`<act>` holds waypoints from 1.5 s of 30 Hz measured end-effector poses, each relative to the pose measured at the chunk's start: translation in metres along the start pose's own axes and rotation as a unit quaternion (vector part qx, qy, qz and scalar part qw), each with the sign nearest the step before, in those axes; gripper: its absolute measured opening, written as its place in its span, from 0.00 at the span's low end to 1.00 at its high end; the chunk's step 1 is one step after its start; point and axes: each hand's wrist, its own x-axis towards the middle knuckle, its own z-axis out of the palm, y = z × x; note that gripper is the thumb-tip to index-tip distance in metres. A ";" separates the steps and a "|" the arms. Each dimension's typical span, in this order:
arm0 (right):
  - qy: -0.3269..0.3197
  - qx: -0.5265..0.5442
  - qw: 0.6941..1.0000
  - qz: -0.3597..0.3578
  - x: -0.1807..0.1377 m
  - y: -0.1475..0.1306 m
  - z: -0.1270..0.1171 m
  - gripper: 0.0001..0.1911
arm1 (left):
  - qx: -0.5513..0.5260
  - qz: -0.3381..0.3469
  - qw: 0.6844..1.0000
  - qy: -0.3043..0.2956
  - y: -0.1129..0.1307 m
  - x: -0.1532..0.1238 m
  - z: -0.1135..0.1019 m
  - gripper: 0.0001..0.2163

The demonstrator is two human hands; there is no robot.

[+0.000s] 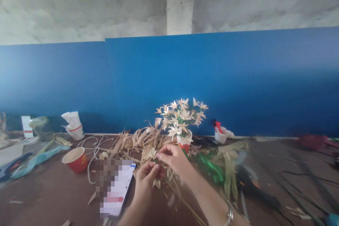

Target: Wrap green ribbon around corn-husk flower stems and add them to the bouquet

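Observation:
Between my two hands is a small cream flower [152, 153] with a green stem, made of what looks like dried husk. The fingers of my left hand [149, 172] are pinched round its stem, just below the bloom. My right hand [172, 156] has thumb and forefinger closed at the edge of a petal. Another pale bloom [157, 183] hangs under my left hand; whether it joins the same stem I cannot tell. Right behind my hands stands a bunch of similar cream flowers [185, 114] in a cup with a red lower part [184, 144].
Dried husks [132, 143] are heaped behind my hands. On the left lie a phone [119, 190], a red paper cup [76, 162] and a white cable [91, 148]. To the right are green strips [212, 167], a dark tool resembling a glue gun [256, 187] and black cables [304, 183].

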 end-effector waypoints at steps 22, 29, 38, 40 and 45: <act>-0.051 -0.057 0.992 0.097 -0.035 0.040 -0.005 0.10 | -0.091 -0.055 0.994 0.005 -0.001 0.003 -0.002 0.09; -0.008 -0.083 0.993 0.088 -0.036 0.032 -0.003 0.08 | -0.118 -0.081 0.990 0.009 -0.004 0.008 -0.006 0.11; -0.013 -0.036 0.997 0.061 -0.034 0.044 -0.002 0.06 | -0.141 -0.088 0.986 -0.016 -0.002 0.005 -0.006 0.11; -0.016 -0.027 0.997 0.071 -0.034 0.044 -0.001 0.06 | -0.140 -0.083 0.987 -0.008 -0.001 0.005 -0.004 0.11; -0.013 0.005 0.995 0.101 -0.035 0.042 0.004 0.04 | -0.124 -0.081 0.989 0.002 -0.001 0.004 -0.001 0.13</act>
